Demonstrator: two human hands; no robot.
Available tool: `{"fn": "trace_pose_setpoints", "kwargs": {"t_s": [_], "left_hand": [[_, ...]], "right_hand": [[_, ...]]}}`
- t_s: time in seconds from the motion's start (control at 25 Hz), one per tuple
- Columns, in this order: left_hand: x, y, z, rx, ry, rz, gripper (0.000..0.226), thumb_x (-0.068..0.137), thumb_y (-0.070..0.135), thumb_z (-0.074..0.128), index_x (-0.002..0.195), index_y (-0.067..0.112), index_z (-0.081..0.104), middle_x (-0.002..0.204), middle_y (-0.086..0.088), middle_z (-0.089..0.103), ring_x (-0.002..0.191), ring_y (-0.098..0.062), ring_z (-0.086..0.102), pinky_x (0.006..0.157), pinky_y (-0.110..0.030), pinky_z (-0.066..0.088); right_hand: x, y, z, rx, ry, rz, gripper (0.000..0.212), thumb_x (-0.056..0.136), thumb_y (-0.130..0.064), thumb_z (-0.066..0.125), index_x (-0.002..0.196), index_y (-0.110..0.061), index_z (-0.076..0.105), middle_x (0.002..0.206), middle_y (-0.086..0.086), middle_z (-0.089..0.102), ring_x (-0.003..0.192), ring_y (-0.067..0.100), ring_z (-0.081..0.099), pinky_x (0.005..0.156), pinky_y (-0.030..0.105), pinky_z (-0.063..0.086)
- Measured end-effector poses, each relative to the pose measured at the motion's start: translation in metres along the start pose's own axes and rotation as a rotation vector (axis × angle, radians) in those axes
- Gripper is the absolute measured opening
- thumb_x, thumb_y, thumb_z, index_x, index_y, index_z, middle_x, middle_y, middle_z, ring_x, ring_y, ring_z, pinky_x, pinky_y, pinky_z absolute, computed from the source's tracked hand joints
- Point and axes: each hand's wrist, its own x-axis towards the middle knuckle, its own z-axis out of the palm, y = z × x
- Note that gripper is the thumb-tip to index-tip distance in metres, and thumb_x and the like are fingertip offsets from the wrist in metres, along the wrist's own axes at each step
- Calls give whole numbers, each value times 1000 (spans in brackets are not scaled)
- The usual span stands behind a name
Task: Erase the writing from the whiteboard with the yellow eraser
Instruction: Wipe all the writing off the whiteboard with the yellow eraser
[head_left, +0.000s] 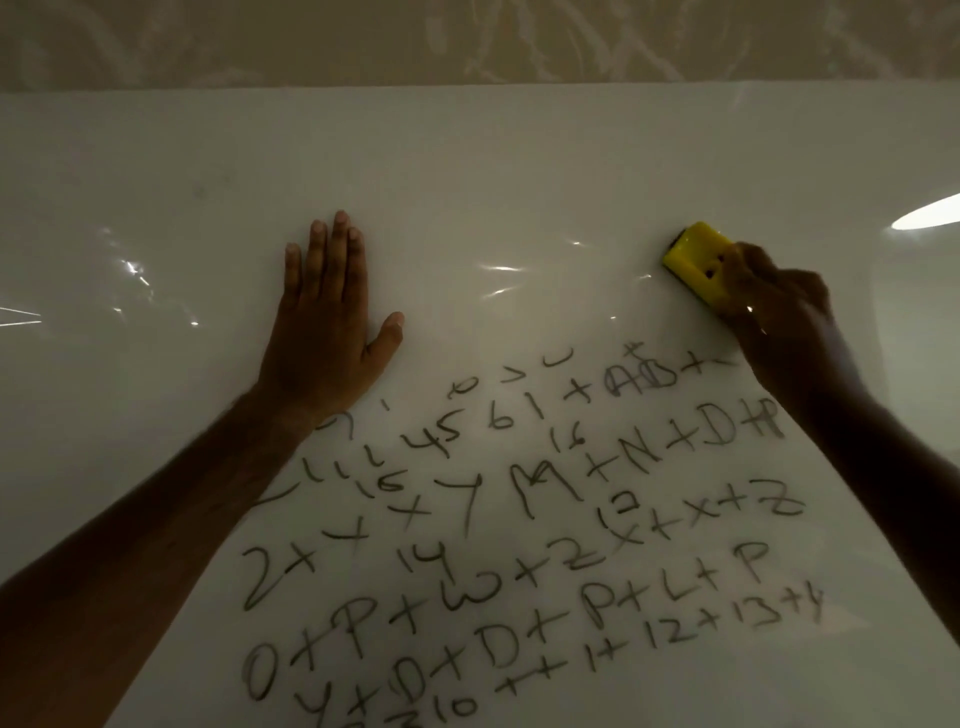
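Note:
A white whiteboard fills most of the head view. Dark handwritten letters, numbers and plus signs cover its lower middle in slanted rows. The band above the top row is wiped, with a few leftover strokes. My right hand grips the yellow eraser and presses it flat on the board at the right, above the top row. My left hand lies flat on the board with fingers spread, palm down, just left of and above the writing.
A beige patterned wall shows above the board's top edge. Light glares sit on the board at the far right and left. Both forearms reach in from the bottom corners.

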Motion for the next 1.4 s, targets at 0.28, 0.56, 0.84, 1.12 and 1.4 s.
{"fn": "trace_pose_setpoints", "kwargs": {"t_s": [0.28, 0.56, 0.84, 1.12, 1.4], "left_hand": [[1, -1, 0, -32, -7, -6, 90, 107, 55, 30, 170, -6, 11, 180, -28, 6, 167, -46, 8, 136, -57, 4], [0, 3, 1, -35, 10, -20, 90, 107, 54, 31, 171, -5, 10, 180, -27, 7, 167, -45, 7, 136, -55, 1], [-1, 0, 2, -54, 6, -5, 89, 107, 54, 29, 171, -5, 10, 180, -27, 6, 167, -45, 7, 136, -56, 2], [-1, 1, 2, -38, 3, -1, 88, 107, 53, 32, 170, -6, 12, 180, -28, 8, 167, -46, 9, 136, -57, 5], [-1, -1, -1, -52, -35, 9, 89, 107, 54, 28, 171, -5, 10, 180, -27, 4, 168, -44, 5, 136, -53, 0]], "right_hand": [[-47, -38, 7, 48, -31, -130, 60, 98, -20, 62, 155, -9, 47, 159, 12, 47, 119, 37, 44, 86, 47, 50], [-28, -3, -2, 46, -9, 92, 51, 107, -33, 47, 155, -16, 46, 163, 3, 42, 122, 42, 46, 92, 49, 48], [-67, -52, 11, 69, -3, -141, 60, 95, -13, 67, 152, -6, 50, 154, 18, 53, 119, 45, 54, 85, 53, 57], [-28, -42, 11, 60, 51, -53, 54, 102, -17, 62, 153, -9, 50, 161, 12, 47, 121, 42, 47, 94, 56, 52], [-73, -76, 26, 49, -11, -383, 53, 101, -17, 64, 152, -5, 53, 157, 16, 51, 124, 40, 56, 98, 55, 56]]}}
